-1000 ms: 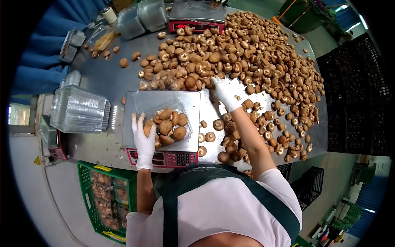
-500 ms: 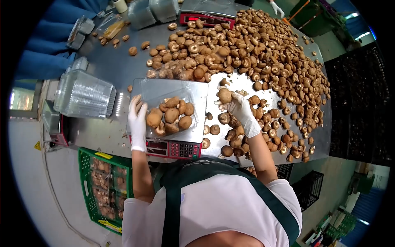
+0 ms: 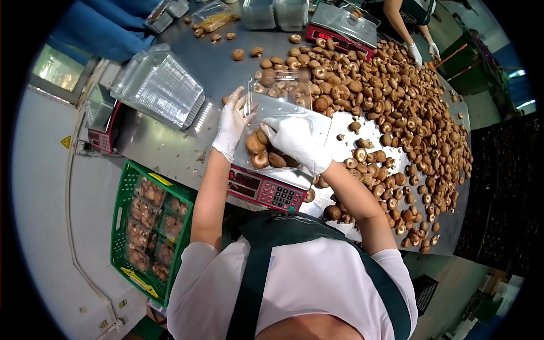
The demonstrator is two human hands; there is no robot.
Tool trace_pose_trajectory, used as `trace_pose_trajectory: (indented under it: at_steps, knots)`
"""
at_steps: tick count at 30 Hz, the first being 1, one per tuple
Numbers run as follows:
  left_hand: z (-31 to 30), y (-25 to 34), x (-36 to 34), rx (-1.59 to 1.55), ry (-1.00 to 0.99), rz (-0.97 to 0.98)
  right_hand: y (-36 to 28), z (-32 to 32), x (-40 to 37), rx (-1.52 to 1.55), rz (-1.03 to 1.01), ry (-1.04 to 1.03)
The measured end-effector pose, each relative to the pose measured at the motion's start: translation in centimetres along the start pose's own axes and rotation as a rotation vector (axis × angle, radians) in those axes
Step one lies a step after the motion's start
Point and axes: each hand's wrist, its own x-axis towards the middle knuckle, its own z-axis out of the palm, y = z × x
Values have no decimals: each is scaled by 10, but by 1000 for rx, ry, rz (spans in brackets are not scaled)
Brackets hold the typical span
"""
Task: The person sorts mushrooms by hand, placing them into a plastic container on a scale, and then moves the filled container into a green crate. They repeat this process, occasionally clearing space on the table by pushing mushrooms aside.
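Box: the clear plastic open-lidded box (image 3: 283,107) of brown mushrooms (image 3: 259,160) sits on the red, steel-topped scale (image 3: 322,126), seemingly so the plate bears its load.
Left hand: white-gloved left hand (image 3: 231,123) at the box's side, fingers apart — likely steadying it.
Right hand: white-gloved right hand (image 3: 294,141) palm-down over the mushrooms, probably settling them; I can't tell whether it grips one.
Heap: loose brown mushroom pile (image 3: 391,85) beside the scale, within easy reach.
Change: half a second ago the right hand held a mushroom off the scale — now it's over the box.
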Motion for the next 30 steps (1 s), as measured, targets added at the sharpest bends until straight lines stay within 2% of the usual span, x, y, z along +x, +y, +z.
trace_pose_trajectory:
  at_steps: [1,3,4,6,7,8,9,11,13,15,16,17,19,21,23,29,30]
  knots:
    - [1,3,-2,-3,4,4,4,1,5,-128,-40,47]
    - [1,7,-9,78,-61,174,7,-14,3,-55,-76,231]
    - [1,10,-15,77,-56,171,4,-27,0,18,-18,285]
    - [2,18,-26,141,-99,299,10,-43,-16,159,85,369]
    - [1,21,-33,136,-93,301,18,-47,-28,315,168,415]
    - [-4,25,-42,284,-137,357,28,-48,-43,472,377,391]
    - [-8,27,-53,436,-183,410,25,-60,-52,629,498,416]
    - [-13,24,-77,461,-219,430,47,-59,-80,558,534,470]
    - [-18,14,-103,888,-203,506,58,-60,-98,578,679,295]
    - [-21,-9,-123,1090,-85,496,63,-50,-112,598,739,67]
    - [-22,-23,-130,956,14,286,45,-60,-107,746,838,-96]
    - [-24,-26,-135,957,16,281,50,-47,-112,633,725,-212]
    - [-28,-27,-141,660,89,-185,44,-29,-117,1046,838,-226]
    - [-29,-30,-144,597,63,-160,42,-26,-118,1077,845,-209]
    - [-26,-31,-147,489,50,-169,45,-18,-122,1248,851,-129]
    - [-38,-57,-148,500,22,29,57,4,-142,1197,722,-76]
    - [-41,-65,-148,587,43,130,56,8,-146,906,518,18]
